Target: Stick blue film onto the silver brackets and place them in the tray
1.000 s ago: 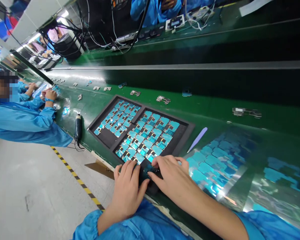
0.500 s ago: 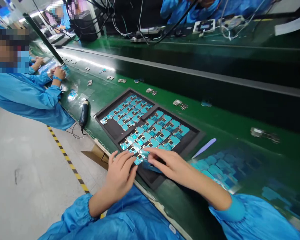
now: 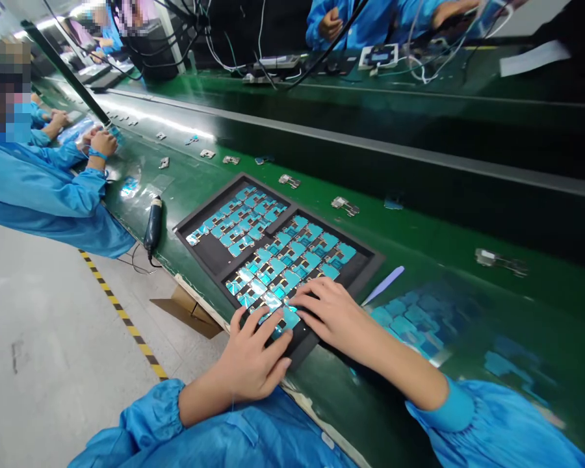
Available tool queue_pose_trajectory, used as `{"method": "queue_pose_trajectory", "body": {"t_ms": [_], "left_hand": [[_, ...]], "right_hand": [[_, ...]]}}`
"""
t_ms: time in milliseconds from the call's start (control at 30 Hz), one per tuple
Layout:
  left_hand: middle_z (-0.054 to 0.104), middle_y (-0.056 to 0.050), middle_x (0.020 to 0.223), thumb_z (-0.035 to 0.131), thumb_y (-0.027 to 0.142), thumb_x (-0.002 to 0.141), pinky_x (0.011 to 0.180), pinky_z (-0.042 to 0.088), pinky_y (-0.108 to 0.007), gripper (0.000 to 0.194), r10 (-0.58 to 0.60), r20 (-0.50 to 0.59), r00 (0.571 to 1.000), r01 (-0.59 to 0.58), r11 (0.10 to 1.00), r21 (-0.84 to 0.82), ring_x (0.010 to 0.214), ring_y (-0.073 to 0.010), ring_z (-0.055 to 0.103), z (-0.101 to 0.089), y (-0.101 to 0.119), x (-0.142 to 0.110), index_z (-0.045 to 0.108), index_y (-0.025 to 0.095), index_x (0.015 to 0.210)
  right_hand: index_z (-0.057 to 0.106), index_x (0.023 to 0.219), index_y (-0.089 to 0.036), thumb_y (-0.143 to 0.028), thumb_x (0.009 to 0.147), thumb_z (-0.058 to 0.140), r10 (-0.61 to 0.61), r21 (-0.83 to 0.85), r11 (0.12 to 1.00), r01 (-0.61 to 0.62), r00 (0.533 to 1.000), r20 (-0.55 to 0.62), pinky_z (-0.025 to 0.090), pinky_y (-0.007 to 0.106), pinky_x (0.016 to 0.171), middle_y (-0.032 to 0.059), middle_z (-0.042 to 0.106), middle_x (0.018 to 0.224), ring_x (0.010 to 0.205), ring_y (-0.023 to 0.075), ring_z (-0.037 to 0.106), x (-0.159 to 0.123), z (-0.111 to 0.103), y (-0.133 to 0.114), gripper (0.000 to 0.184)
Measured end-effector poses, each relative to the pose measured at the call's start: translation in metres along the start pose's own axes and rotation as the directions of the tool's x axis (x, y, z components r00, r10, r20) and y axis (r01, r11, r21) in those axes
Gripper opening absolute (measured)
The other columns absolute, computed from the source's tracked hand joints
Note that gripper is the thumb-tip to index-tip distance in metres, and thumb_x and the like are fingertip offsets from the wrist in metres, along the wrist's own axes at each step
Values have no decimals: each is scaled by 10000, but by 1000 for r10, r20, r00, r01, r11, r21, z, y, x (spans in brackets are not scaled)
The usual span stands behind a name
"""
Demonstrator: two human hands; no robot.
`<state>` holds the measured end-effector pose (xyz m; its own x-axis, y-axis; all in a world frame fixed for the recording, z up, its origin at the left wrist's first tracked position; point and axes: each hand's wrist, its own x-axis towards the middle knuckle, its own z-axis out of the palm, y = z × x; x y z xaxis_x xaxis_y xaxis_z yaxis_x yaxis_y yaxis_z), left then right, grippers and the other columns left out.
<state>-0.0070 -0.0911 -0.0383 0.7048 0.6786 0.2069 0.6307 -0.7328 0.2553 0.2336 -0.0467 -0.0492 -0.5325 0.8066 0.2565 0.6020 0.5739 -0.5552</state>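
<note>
A dark foam tray (image 3: 214, 257) lies on the green belt in front of me, with two recesses full of circuit boards (image 3: 292, 260) covered in blue film. My left hand (image 3: 256, 354) rests on the tray's near end, fingers spread over the boards. My right hand (image 3: 334, 318) lies beside it, fingertips on the same corner. Between the two hands sits a blue-filmed board (image 3: 290, 317), partly covered by my fingers. Whether either hand grips it is hard to see.
A blue pry tool (image 3: 384, 285) lies just beyond the tray, and a black corded hand tool (image 3: 153, 224) lies to its left. Several small metal parts (image 3: 288, 181) dot the green belt (image 3: 433, 240). A co-worker's hands (image 3: 102, 144) work at the far left.
Both my hands have shifted toward the tray's near corner and closer together. The view has also tilted a little, so the tray sits lower-left in the picture.
</note>
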Motion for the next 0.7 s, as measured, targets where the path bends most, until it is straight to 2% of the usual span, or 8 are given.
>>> {"method": "queue_pose_trajectory", "body": {"t_ms": [100, 200, 400, 533, 567, 633, 700], "left_hand": [[439, -144, 1517, 461, 413, 953, 1090, 161, -557, 446, 52, 87, 995, -58, 997, 60, 1329, -356, 411, 3, -1, 2, 578, 224, 1340], [447, -167, 1500, 443, 422, 947, 1072, 175, -560, 483, 57, 126, 990, -67, 994, 84, 1321, -364, 408, 6, -1, 2, 557, 227, 1374], [455, -136, 1511, 465, 423, 938, 1076, 175, -544, 489, -20, 41, 999, 15, 992, 123, 1316, -363, 420, 14, -1, 1, 562, 247, 1384], [424, -88, 1545, 507, 331, 923, 1077, 200, -522, 555, 45, 33, 998, -51, 979, 198, 1370, -355, 397, 12, 3, -4, 456, 300, 1475], [432, -82, 1540, 514, 311, 917, 1069, 216, -535, 592, 53, 1, 999, -52, 977, 206, 1367, -358, 408, 12, 2, -5, 411, 323, 1500], [415, -69, 1552, 518, 324, 903, 1034, 259, -583, 674, 39, -59, 998, -29, 986, 166, 1349, -381, 438, 17, -8, 0, 303, 387, 1538], [343, -48, 1592, 539, 364, 868, 1018, 265, -644, 762, 30, -102, 994, -26, 999, 44, 1377, -426, 396, 26, -21, 13, 217, 414, 1557]], "right_hand": [[694, 1129, -188, -100, 934, 611, 24, -73, 997, -19, 997, 68, 431, 445, 852, 99, 569, 1026, 991, 286, 486, 4, 1, -1, 230], [714, 1151, -227, -143, 879, 733, 41, -139, 990, -21, 989, 139, 407, 434, 835, 77, 556, 970, 951, 276, 477, 10, -5, -3, 285], [736, 1132, -245, -174, 889, 749, 24, -143, 990, 8, 976, 218, 378, 426, 849, 72, 544, 951, 942, 263, 473, 24, -14, 13, 254], [732, 1153, -247, -196, 934, 720, 66, -58, 997, -55, 976, 209, 376, 435, 931, 80, 580, 1021, 1010, 261, 483, 17, -26, 6, 226], [713, 1193, -225, -210, 937, 719, 61, -49, 997, -52, 981, 187, 382, 435, 951, 86, 584, 1065, 1031, 263, 483, 10, -33, 0, 257], [668, 1269, -224, -246, 971, 678, 89, -36, 995, -90, 996, -15, 395, 406, 984, 80, 572, 1151, 1072, 248, 475, -13, -49, -12, 299], [621, 1329, -196, -267, 1011, 611, 152, 3, 988, -155, 967, -206, 406, 348, 1017, 77, 567, 1173, 1089, 215, 487, -48, -66, -22, 325]]}}
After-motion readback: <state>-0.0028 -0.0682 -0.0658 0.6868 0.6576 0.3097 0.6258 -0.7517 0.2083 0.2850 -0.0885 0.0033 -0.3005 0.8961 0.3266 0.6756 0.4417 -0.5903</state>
